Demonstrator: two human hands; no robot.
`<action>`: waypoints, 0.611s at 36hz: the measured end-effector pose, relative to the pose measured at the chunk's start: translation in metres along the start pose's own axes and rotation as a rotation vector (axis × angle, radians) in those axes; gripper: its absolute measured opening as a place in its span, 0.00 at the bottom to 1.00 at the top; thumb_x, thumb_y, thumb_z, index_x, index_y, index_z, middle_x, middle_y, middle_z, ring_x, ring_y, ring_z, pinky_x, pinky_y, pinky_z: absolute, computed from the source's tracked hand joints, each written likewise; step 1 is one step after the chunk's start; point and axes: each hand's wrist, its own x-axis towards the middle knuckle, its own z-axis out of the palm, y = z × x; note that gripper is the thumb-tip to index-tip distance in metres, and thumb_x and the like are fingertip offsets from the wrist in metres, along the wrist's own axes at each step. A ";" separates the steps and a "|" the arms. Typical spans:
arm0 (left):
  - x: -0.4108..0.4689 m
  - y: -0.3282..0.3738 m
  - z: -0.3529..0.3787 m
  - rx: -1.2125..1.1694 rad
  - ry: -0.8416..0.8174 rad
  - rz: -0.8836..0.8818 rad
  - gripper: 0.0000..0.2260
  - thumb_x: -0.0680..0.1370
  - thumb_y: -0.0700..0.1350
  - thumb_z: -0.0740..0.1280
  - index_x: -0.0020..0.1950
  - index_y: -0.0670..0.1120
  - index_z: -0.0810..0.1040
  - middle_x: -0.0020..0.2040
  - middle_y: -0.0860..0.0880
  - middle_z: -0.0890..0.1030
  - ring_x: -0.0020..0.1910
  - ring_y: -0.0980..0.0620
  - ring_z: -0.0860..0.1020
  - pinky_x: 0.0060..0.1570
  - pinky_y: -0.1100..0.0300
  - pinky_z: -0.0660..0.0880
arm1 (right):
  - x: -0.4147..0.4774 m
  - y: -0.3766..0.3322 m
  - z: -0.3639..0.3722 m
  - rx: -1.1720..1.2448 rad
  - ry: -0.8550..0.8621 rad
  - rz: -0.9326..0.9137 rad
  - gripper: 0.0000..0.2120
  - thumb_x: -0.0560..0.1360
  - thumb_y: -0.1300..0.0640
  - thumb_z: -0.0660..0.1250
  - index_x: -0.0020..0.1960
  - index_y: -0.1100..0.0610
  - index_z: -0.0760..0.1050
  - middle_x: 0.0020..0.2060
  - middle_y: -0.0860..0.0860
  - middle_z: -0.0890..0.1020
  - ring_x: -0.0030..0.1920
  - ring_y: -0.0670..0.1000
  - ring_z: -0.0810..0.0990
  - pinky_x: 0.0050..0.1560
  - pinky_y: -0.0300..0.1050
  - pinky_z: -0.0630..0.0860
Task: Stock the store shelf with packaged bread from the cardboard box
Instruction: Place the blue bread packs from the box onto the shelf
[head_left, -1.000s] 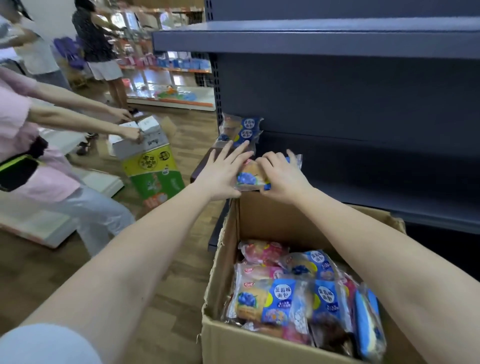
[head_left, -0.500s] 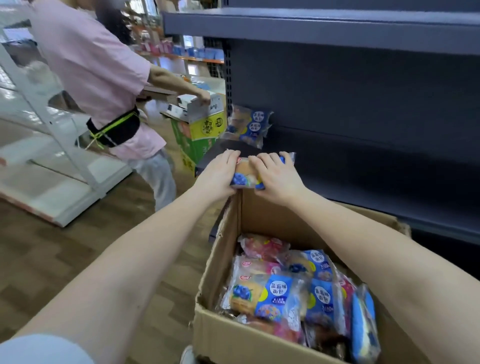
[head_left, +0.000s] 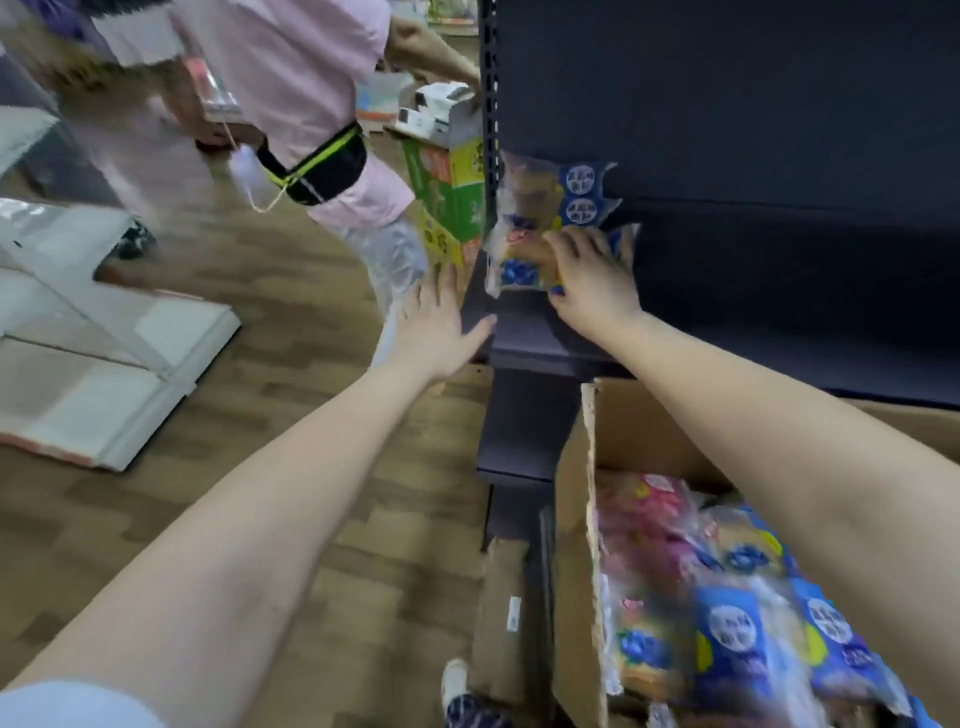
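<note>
Right hand (head_left: 589, 278) gripping bread packet (head_left: 517, 267), shelf corner (head_left: 501, 345)

My left hand (head_left: 436, 332) and right hand (head_left: 587, 275) are bare, forearms too. A pale blue short sleeve (head_left: 72, 704) sits at seven o'clock, a white shoe toe (head_left: 456, 678) at six.

Soft indoor light, dim against shelf (head_left: 779, 312); smeared by motion throughout, worst over boxed bread (head_left: 727, 631); bowed at edges
</note>
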 end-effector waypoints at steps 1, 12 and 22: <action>0.006 -0.002 0.002 -0.008 0.007 0.018 0.38 0.79 0.63 0.56 0.78 0.42 0.46 0.78 0.41 0.50 0.77 0.41 0.51 0.73 0.44 0.53 | 0.003 -0.003 0.004 -0.001 0.001 0.019 0.31 0.74 0.57 0.66 0.74 0.56 0.58 0.70 0.55 0.65 0.72 0.57 0.58 0.71 0.68 0.49; 0.037 0.010 0.024 -0.029 0.006 0.247 0.39 0.77 0.63 0.59 0.79 0.43 0.48 0.79 0.43 0.52 0.76 0.41 0.53 0.72 0.43 0.52 | 0.013 -0.014 0.025 -0.013 -0.013 0.165 0.33 0.77 0.57 0.63 0.77 0.51 0.52 0.77 0.52 0.54 0.77 0.54 0.45 0.73 0.64 0.41; 0.051 -0.014 0.023 -0.051 0.047 0.359 0.37 0.73 0.66 0.50 0.79 0.51 0.50 0.79 0.48 0.52 0.76 0.38 0.54 0.71 0.39 0.54 | 0.015 -0.019 0.030 0.020 -0.201 0.143 0.38 0.74 0.33 0.58 0.75 0.36 0.40 0.75 0.47 0.32 0.73 0.62 0.28 0.71 0.67 0.37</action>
